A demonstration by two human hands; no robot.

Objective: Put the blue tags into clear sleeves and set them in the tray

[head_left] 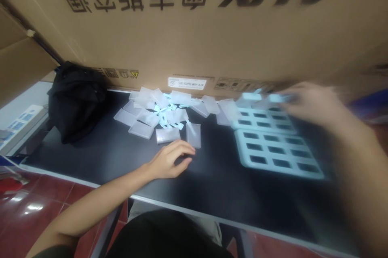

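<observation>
My left hand (173,159) rests on the dark table with its thumb and fingers apart and nothing between them. Just beyond its fingertips lie several flat, translucent plastic sleeves (141,129). Small light-blue plastic parts (163,118) are heaped among them. My right hand (313,102) is smeared by motion at the back right. Its fingertips are at a light-blue-ended piece (279,98) above the rear light-blue tray (250,117); whether they grip it is unclear. A similar piece (252,97) stands beside it. In front is another light-blue tray (242,149) with rectangular openings.
A large cardboard box (157,44) with printed lettering walls off the back of the table (121,161). On the left sit a black bag (75,102) and a white box with blue labels (22,122). The table's front edge runs close to my body.
</observation>
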